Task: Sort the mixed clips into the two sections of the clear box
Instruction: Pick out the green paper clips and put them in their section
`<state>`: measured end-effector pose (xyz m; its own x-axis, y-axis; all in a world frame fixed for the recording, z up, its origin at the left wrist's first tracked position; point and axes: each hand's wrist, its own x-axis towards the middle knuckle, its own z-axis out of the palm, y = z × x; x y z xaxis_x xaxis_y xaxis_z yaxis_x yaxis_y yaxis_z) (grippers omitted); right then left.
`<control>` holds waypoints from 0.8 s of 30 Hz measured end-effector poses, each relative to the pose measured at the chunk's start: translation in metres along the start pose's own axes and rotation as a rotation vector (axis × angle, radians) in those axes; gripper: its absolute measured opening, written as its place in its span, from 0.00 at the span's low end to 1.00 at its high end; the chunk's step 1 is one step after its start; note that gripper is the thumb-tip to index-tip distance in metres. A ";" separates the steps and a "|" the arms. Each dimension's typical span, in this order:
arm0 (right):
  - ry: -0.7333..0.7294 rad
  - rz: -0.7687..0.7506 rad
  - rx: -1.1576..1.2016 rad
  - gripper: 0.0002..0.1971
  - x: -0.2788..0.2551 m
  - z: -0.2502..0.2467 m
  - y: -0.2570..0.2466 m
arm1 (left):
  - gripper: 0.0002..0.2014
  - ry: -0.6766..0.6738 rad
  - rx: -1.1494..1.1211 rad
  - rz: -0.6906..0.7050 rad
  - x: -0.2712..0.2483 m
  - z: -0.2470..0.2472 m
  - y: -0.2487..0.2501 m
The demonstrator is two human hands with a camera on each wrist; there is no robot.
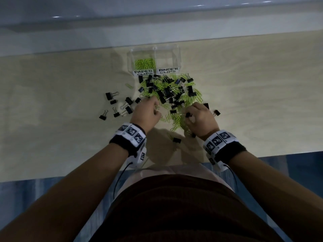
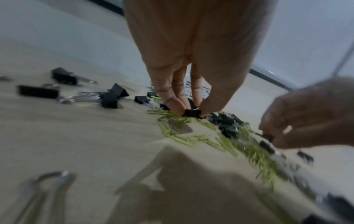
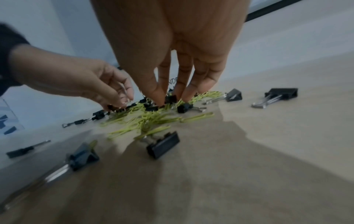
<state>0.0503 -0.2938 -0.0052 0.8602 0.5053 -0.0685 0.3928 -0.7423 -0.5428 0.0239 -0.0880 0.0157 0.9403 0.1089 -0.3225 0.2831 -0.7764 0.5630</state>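
Observation:
A clear two-section box [image 1: 177,55] stands at the back of the table, labelled PAPER CLIPS and BINDER CLIPS. Green paper clips [image 1: 145,63] lie in its left section; the right section looks empty. In front of it lies a mixed pile [image 1: 167,91] of black binder clips and green paper clips. My left hand [image 1: 155,109] is at the pile's near left edge and pinches a small black binder clip [image 2: 192,113] between thumb and fingers. At the near right edge, my right hand [image 1: 189,115] pinches another black binder clip [image 3: 171,98].
Loose black binder clips [image 1: 122,105] are scattered left of the pile. One more [image 1: 176,140] lies near the table's front edge between my wrists, and one [image 1: 216,112] sits just right of my right hand. A pale wall runs behind the box.

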 end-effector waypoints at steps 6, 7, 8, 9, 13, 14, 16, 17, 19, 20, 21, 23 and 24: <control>0.168 0.133 -0.005 0.06 -0.006 -0.027 0.029 | 0.12 0.188 -0.111 -0.026 -0.006 -0.028 -0.046; 0.162 0.180 -0.052 0.07 -0.007 -0.028 0.034 | 0.12 0.210 -0.043 -0.027 -0.005 -0.030 -0.052; 0.141 0.218 -0.107 0.07 -0.008 -0.028 0.038 | 0.12 0.224 0.037 -0.016 -0.004 -0.030 -0.055; 0.113 0.235 -0.153 0.08 -0.008 -0.026 0.039 | 0.12 0.236 0.100 0.019 -0.003 -0.028 -0.054; 0.029 0.137 -0.180 0.08 -0.007 -0.017 0.026 | 0.10 0.134 0.053 0.088 0.003 -0.007 -0.013; 0.012 0.124 -0.179 0.08 -0.006 -0.015 0.021 | 0.10 0.088 0.033 0.074 0.006 0.001 0.000; -0.013 0.132 -0.175 0.09 -0.002 -0.008 0.015 | 0.11 0.026 0.018 0.046 0.012 0.020 0.021; -0.011 0.140 -0.168 0.08 0.000 -0.005 0.013 | 0.13 0.007 0.023 0.020 0.014 0.027 0.029; 0.018 0.132 -0.136 0.06 0.003 0.000 0.009 | 0.16 -0.001 0.073 -0.028 0.018 0.036 0.037; 0.029 0.117 -0.116 0.04 0.004 0.001 0.009 | 0.16 0.002 0.095 -0.042 0.019 0.039 0.038; 0.032 0.104 -0.098 0.04 0.005 0.002 0.010 | 0.16 0.009 0.105 -0.051 0.021 0.039 0.040; 0.026 0.086 -0.070 0.02 0.007 0.002 0.012 | 0.14 0.023 0.102 -0.053 0.022 0.038 0.039; 0.030 0.077 -0.053 0.02 0.008 0.001 0.013 | 0.13 0.024 0.090 -0.049 0.022 0.037 0.038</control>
<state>0.0615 -0.2990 -0.0130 0.8977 0.4327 -0.0828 0.3409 -0.8014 -0.4915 0.0480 -0.1382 0.0020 0.9302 0.1626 -0.3292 0.3122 -0.8220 0.4762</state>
